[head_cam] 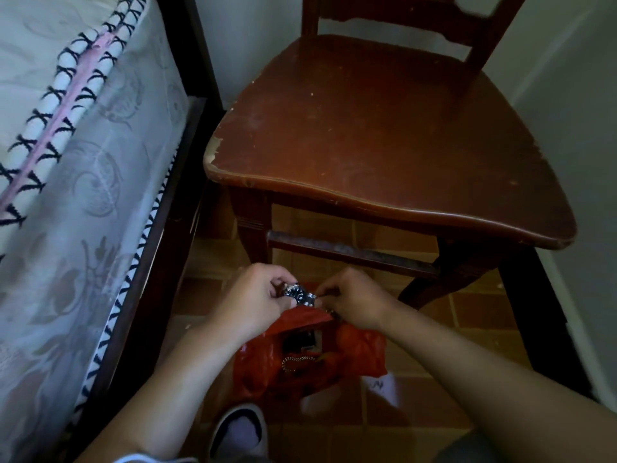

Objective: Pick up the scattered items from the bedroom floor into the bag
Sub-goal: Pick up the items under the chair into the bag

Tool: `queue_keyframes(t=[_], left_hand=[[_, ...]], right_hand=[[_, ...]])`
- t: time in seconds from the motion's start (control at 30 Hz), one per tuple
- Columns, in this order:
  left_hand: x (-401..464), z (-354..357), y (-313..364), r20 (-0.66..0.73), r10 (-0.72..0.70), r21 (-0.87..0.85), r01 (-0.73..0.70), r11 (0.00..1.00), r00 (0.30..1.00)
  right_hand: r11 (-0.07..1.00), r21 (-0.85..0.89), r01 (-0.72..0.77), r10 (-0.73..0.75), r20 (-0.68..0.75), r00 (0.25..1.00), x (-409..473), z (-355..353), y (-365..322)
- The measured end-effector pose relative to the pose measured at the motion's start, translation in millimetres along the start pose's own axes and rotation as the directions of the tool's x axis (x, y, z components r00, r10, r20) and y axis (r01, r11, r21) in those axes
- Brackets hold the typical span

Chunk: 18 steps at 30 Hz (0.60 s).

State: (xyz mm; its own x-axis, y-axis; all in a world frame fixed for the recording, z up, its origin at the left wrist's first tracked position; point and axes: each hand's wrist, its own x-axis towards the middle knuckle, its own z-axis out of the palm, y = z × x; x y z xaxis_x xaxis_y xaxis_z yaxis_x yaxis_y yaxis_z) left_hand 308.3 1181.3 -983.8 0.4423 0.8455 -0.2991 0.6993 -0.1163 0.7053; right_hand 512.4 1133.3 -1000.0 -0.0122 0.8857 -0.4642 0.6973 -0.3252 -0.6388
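A red plastic bag (354,355) lies open on the tiled floor below the chair's front edge. Inside it I see a dark boxy item (302,339) and a silver chain (297,359). Just above the bag's mouth, my left hand (253,302) and my right hand (354,300) together hold a silver wristwatch (299,294) with a dark dial. The left fingers pinch the case side and the right fingers grip the metal band. Part of the band is hidden under my right fingers.
A worn brown wooden chair (384,128) stands right behind the bag, its crossbar (350,253) close to my hands. A bed with a pale patterned mattress (76,195) and dark frame runs along the left. My slippered foot (240,429) rests near the bag. Terracotta tiles (467,312) cover the floor.
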Motion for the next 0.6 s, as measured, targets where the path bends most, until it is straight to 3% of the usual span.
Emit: queue_keyframes(t=[0.3,0.6], left_hand=[[-1.2,46.7,-49.0,0.117,-0.158,0.095,0.147,0.985,0.981],[-10.4,57.4,-61.3,0.092,-0.265,0.299,0.227,0.927,0.960]], right_hand=[[0.927,-0.367,0.075,0.009,0.223,0.975,31.0,40.7,42.1],[0.902,-0.431,0.041,0.089,0.277,0.957,30.2,86.8,68.4]])
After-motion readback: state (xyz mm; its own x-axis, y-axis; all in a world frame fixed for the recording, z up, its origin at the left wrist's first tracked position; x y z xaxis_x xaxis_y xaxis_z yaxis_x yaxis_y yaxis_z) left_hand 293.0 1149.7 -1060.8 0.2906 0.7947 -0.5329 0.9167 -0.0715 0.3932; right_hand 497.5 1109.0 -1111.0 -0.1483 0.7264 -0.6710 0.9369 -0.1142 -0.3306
